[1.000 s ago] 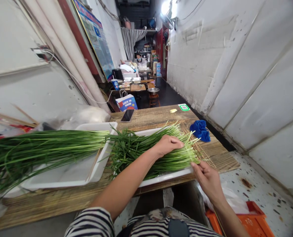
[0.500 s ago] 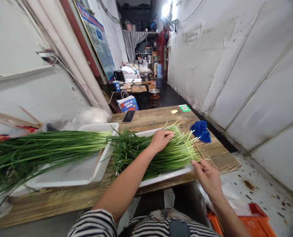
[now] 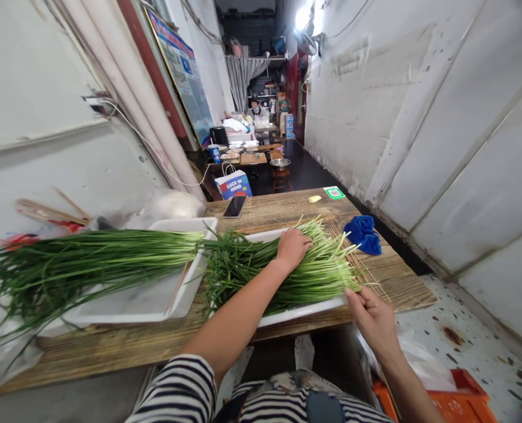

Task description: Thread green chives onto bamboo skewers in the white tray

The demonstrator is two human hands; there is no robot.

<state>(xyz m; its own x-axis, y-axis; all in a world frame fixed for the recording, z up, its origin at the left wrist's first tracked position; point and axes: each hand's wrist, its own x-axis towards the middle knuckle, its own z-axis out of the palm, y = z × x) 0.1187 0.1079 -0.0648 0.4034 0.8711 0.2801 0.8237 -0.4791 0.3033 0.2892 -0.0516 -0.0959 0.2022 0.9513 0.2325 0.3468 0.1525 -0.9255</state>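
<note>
Green chives (image 3: 265, 270) lie in a long white tray (image 3: 282, 317), their pale stem ends fanned to the right. My left hand (image 3: 292, 248) reaches over them, fingers closed on some stems near the far edge. My right hand (image 3: 373, 317) is at the near right corner, thumb and fingers pinched beside the stem ends. A thin bamboo skewer appears to run down from this grip, though the hand hides most of it. More loose bamboo skewers (image 3: 369, 267) lie on the wood right of the stems. Another bundle of chives (image 3: 124, 252) rests across a second white tray (image 3: 190, 294).
On the wooden table (image 3: 269, 211) are a phone (image 3: 235, 207), a green code card (image 3: 333, 192), a yellowish scrap (image 3: 314, 199) and a blue cloth (image 3: 363, 235). An orange crate (image 3: 463, 405) stands low at right. A person (image 3: 255, 108) sits far back.
The view has shifted slightly, so the table and trays appear a little further right. Both hands keep nearly the same places and grips on the chives.
</note>
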